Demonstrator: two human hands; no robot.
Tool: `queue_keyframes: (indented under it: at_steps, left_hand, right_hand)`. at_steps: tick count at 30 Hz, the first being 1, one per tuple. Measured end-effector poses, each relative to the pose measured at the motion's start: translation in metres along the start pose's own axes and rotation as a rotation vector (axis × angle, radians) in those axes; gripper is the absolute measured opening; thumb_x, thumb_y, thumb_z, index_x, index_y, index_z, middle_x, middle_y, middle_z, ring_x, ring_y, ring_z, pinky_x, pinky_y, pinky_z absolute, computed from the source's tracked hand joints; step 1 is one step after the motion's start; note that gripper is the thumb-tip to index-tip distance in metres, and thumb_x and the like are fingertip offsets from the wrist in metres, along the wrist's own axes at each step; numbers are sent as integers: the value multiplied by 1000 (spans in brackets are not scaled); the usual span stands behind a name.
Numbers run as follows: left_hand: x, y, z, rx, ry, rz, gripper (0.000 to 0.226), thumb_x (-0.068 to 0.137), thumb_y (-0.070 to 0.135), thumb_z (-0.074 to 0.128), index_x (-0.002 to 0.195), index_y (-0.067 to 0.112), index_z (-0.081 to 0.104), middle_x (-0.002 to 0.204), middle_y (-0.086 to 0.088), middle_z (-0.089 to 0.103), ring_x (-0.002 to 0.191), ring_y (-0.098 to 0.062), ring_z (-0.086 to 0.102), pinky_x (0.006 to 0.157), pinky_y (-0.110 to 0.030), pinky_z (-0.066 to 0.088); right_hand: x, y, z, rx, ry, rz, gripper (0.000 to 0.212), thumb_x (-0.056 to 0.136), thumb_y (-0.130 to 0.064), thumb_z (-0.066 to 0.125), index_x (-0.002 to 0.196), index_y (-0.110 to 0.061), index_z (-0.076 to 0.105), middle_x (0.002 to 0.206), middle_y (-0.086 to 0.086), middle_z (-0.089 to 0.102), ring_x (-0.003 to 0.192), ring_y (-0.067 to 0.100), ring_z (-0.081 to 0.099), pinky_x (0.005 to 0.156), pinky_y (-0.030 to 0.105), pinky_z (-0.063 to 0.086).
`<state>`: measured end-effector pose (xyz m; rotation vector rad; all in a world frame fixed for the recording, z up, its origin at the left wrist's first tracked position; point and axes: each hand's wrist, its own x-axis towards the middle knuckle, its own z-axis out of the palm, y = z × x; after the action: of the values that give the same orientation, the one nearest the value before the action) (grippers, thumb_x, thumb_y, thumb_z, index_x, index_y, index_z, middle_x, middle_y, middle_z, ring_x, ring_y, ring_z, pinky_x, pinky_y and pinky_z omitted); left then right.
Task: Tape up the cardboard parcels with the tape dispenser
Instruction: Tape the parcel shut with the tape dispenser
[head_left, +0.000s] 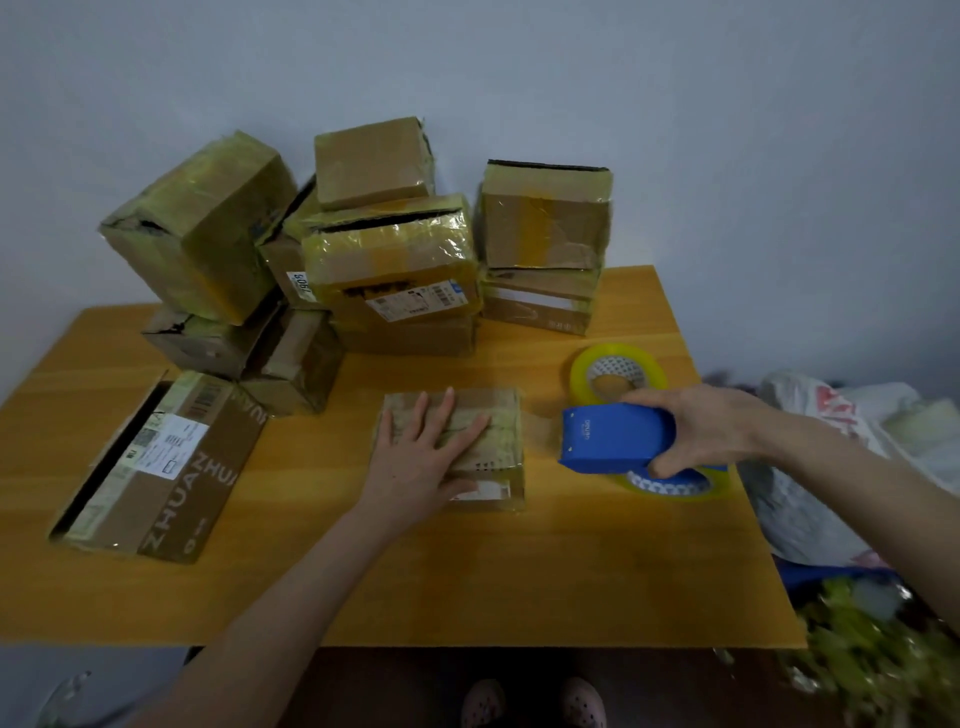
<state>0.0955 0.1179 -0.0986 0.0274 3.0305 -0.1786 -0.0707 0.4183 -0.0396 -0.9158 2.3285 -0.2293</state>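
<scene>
Small parcel (470, 447) is pressed flat under L hand (421, 457), fingers straight; blue tape dispenser (613, 439) just beside, gripped by R hand (701, 426) fingers.

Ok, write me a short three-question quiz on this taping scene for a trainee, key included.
1. True or false: the left hand lies flat on top of the small parcel.
2. What does the right hand grip? A) a marker pen B) the blue tape dispenser C) a shipping label
3. Fill in: by the person's own sides, the box printed ZHUAN lies to the small parcel's ____.
Key: 1 true; 2 B; 3 left.
</scene>
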Motion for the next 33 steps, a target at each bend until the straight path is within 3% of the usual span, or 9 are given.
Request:
queue_keyframes:
  at_steps: [1, 5, 13, 19, 21, 25, 27, 30, 33]
  left_hand:
    - [0, 0, 0, 6, -1, 1, 79, 86, 71, 32, 136, 50, -25, 155, -1, -25, 146, -33, -10, 114, -61, 0]
    - [0, 0, -1, 23, 4, 2, 78, 87, 69, 33, 135, 51, -26, 157, -1, -21, 146, -33, -9, 114, -60, 0]
    - [-1, 1, -2, 21, -10, 6, 74, 90, 66, 30, 134, 52, -28, 157, 0, -23, 145, -32, -16, 114, -61, 0]
    - [-6, 3, -2, 47, -19, 37, 73, 92, 64, 31, 133, 52, -28, 155, 1, -26, 145, -33, -16, 115, -60, -1]
    - [-5, -3, -4, 35, -23, 27, 73, 91, 64, 32, 133, 53, -26, 156, 1, -25, 145, -32, -15, 116, -59, -2]
    - [0, -11, -10, 0, -53, 18, 77, 87, 68, 38, 135, 55, -21, 157, -9, -22, 147, -29, -12, 118, -52, 0]
    - [1, -14, -10, -18, -77, -59, 93, 76, 80, 41, 134, 54, -27, 155, -12, -25, 146, -28, -16, 117, -51, -2]
    - [0, -21, -6, -65, -91, -243, 111, 61, 89, 42, 130, 51, -36, 153, -13, -29, 144, -34, -20, 114, -58, 4]
    - [-3, -24, -1, -175, -123, -250, 106, 69, 80, 49, 131, 50, -32, 154, -17, -26, 144, -39, -16, 112, -57, 27]
  right_hand:
    - [7, -6, 0, -47, -20, -5, 74, 69, -40, 73, 135, -44, 39, 108, -12, 61, 95, 14, 59, 84, 35, 52]
    - [32, -33, -7, -167, -81, -18, 56, 68, -43, 70, 119, -45, 48, 87, -17, 54, 74, 4, 51, 59, 26, 41]
    - [55, -60, -29, -234, -183, -17, 51, 61, -44, 73, 108, -46, 51, 94, -9, 59, 85, 17, 59, 71, 36, 52]
    - [64, -77, -8, -436, -160, 98, 67, 56, -57, 67, 115, -27, 66, 66, -8, 57, 66, 16, 58, 52, 24, 41]
    - [69, -72, 0, -349, -171, 106, 68, 57, -57, 67, 116, -23, 67, 62, -6, 55, 59, 15, 55, 50, 27, 40]
    - [57, -40, -16, 9, -52, 170, 62, 62, -50, 73, 117, -26, 59, 102, -2, 66, 87, 17, 63, 72, 36, 52]
    - [50, -30, -22, 264, 76, 194, 47, 66, -41, 77, 107, -28, 60, 108, -3, 65, 93, 18, 63, 80, 38, 54]
    - [40, -33, -17, 755, 244, 186, 31, 69, -27, 81, 96, -29, 65, 100, -3, 69, 82, 13, 67, 63, 26, 50]
    - [40, -47, 10, 1024, 294, 235, 32, 74, -31, 79, 100, -30, 60, 97, -3, 66, 79, 16, 66, 58, 26, 46]
